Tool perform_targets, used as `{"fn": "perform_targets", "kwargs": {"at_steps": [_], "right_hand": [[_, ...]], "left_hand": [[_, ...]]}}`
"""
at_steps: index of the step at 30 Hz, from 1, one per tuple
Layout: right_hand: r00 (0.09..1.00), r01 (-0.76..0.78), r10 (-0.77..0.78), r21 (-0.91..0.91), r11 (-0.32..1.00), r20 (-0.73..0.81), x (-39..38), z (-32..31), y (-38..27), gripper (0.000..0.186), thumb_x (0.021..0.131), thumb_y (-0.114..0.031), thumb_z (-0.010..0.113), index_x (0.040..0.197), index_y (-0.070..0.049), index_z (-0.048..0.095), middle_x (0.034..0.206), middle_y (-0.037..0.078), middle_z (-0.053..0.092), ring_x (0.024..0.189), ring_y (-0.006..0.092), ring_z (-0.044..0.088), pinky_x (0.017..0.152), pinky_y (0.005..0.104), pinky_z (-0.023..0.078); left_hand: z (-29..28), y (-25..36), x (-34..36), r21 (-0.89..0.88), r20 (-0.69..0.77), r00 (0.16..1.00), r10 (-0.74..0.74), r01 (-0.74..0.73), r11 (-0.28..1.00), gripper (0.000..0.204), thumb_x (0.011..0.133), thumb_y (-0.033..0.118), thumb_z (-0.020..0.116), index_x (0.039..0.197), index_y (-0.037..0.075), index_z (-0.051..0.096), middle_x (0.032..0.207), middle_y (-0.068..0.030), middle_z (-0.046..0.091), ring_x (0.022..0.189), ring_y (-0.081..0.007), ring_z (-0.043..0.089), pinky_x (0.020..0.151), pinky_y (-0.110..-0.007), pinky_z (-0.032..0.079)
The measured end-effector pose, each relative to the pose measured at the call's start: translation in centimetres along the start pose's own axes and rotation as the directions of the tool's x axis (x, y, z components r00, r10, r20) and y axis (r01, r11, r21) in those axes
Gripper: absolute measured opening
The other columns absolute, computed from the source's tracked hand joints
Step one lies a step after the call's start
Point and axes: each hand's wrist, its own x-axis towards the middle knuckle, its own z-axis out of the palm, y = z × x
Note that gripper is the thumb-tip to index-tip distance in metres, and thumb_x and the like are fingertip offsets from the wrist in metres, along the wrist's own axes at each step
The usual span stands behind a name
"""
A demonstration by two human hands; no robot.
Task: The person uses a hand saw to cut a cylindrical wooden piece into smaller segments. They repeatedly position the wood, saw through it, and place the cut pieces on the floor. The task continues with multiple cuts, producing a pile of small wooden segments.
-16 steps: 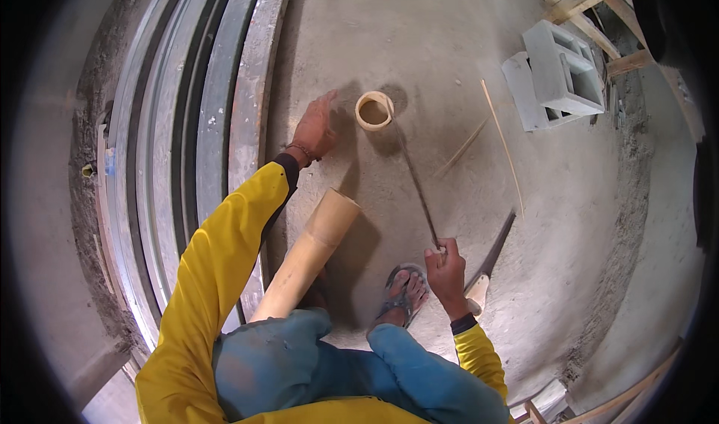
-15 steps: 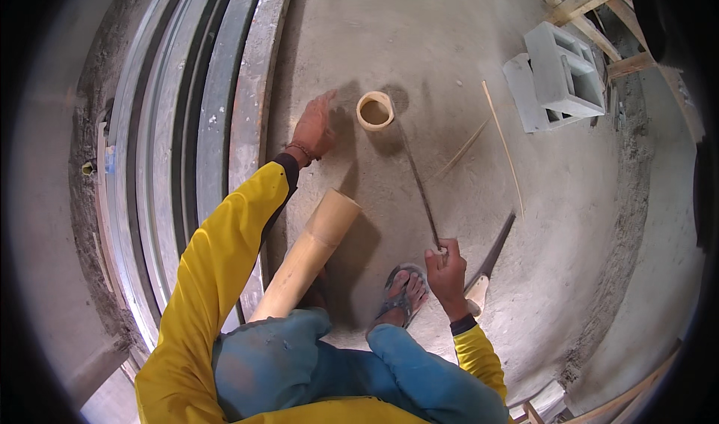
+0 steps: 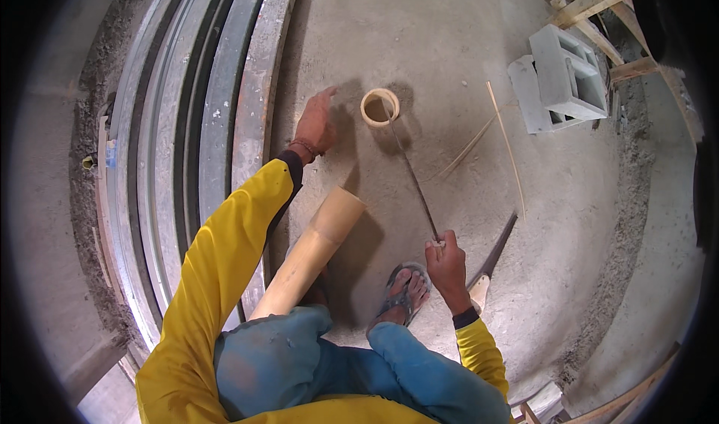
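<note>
A short, hollow bamboo section (image 3: pixel 380 121) stands upright on the concrete floor, its open end facing up. My right hand (image 3: pixel 447 270) is closed around the near end of a long, thin, dark rod-like tool (image 3: pixel 414 179). Its far end crosses over the bamboo section's opening; I cannot tell whether it touches the rim. My left hand (image 3: pixel 317 124) hovers left of that section, fingers stretched out, holding nothing. Between my arms a longer bamboo tube (image 3: pixel 308 253) slants up from beside my knee, touched by neither hand.
A handsaw (image 3: pixel 494 255) lies on the floor beside my right hand. Thin bamboo strips (image 3: pixel 507 147) lie farther off. Long grey metal beams (image 3: pixel 225 109) run along the left. Hollow concrete blocks (image 3: pixel 567 76) and wooden boards (image 3: pixel 592 1) occupy the far right. My sandalled foot (image 3: pixel 404 289) is close by.
The tool's far end has moved from the right edge of the short bamboo section to across its opening. My left hand is nearly unmoved, and the view has shifted slightly.
</note>
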Motion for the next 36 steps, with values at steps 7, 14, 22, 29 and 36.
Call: {"fn": "perform_targets", "kwargs": {"at_steps": [7, 14, 22, 29, 36], "right_hand": [[0.984, 0.127, -0.119, 0.05, 0.991, -0.132, -1.2, -0.1, 0.4, 0.028, 0.096, -0.021, 0.068, 0.114, -0.003, 0.055, 0.081, 0.028, 0.068, 0.08, 0.0517, 0.068, 0.064, 0.0554, 0.053], [0.998, 0.008, -0.008, -0.007, 1.0, -0.059, 0.9, -1.3, -0.3, 0.024, 0.097, -0.018, 0.067, 0.111, -0.003, 0.055, 0.081, 0.026, 0.068, 0.079, 0.0491, 0.07, 0.063, 0.053, 0.053], [0.999, -0.022, 0.02, -0.055, 0.998, -0.033, 0.6, 0.2, 1.3, 0.026, 0.097, -0.022, 0.067, 0.109, -0.003, 0.055, 0.082, 0.024, 0.07, 0.082, 0.0488, 0.07, 0.066, 0.0542, 0.054], [0.999, 0.021, -0.02, 0.02, 1.0, -0.042, -0.5, -1.1, -0.1, 0.028, 0.098, -0.024, 0.065, 0.111, -0.002, 0.053, 0.083, 0.026, 0.07, 0.082, 0.0509, 0.069, 0.066, 0.0576, 0.053], [0.999, -0.048, 0.05, -0.073, 0.996, 0.019, -0.4, 0.2, 2.3, 0.029, 0.098, -0.024, 0.066, 0.111, -0.003, 0.053, 0.082, 0.026, 0.069, 0.081, 0.0505, 0.069, 0.066, 0.0574, 0.053]], "left_hand": [[-0.3, -1.1, -0.1, -0.038, -0.12, 0.992, 0.025, -0.03, 0.999, 0.079, 0.073, -0.006, 0.06, 0.149, 0.002, 0.042, 0.145, -0.0221, 0.052, 0.138, -0.0417, 0.046, 0.122, -0.045, 0.036], [-0.2, -0.4, 0.3, -0.066, -0.105, 0.994, -0.021, 0.014, 0.998, 0.078, 0.074, -0.005, 0.063, 0.15, 0.003, 0.042, 0.147, -0.0197, 0.052, 0.139, -0.0406, 0.047, 0.122, -0.046, 0.036], [-0.1, 0.7, 0.5, -0.105, -0.125, 0.991, -0.04, 0.027, 0.994, 0.077, 0.076, -0.005, 0.064, 0.149, 0.004, 0.044, 0.147, -0.0191, 0.053, 0.14, -0.0392, 0.047, 0.122, -0.045, 0.037], [0.0, 0.2, 0.6, -0.094, -0.141, 0.99, 0.022, -0.036, 0.995, 0.083, 0.076, -0.005, 0.065, 0.154, 0.008, 0.04, 0.15, -0.0165, 0.053, 0.139, -0.0347, 0.053, 0.118, -0.046, 0.043], [0.0, 1.5, 0.4, -0.121, 0.003, 0.993, 0.122, -0.121, 0.985, 0.085, 0.078, 0.01, 0.074, 0.155, 0.007, 0.038, 0.151, -0.0194, 0.05, 0.14, -0.0369, 0.05, 0.12, -0.046, 0.04]]}}
